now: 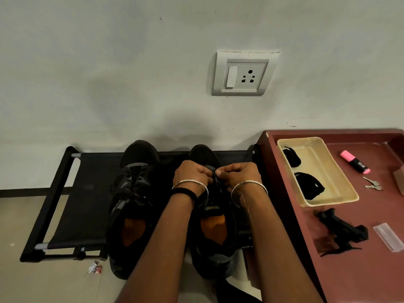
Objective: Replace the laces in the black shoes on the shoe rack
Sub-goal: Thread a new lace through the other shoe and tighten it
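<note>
Our left hand (192, 173) and right hand (238, 174) both pinch the black lace (215, 179) over one shoe.

Fingers of both hands are curled tight round the lace, knuckles nearly touching, a bangle on each wrist. They work above the tongue of the right-side shoe (215, 237), which stands on the shoe rack (87, 193) toe to the wall. The other shoe (133, 204) sits just beside it, laced with its black lace bunched on top. To our right is a maroon table (360, 276) with a beige tray (347, 194) holding two black bundles (309, 185). Beyond the tray lie a pink highlighter (355, 161) and keys (372, 185).
</note>
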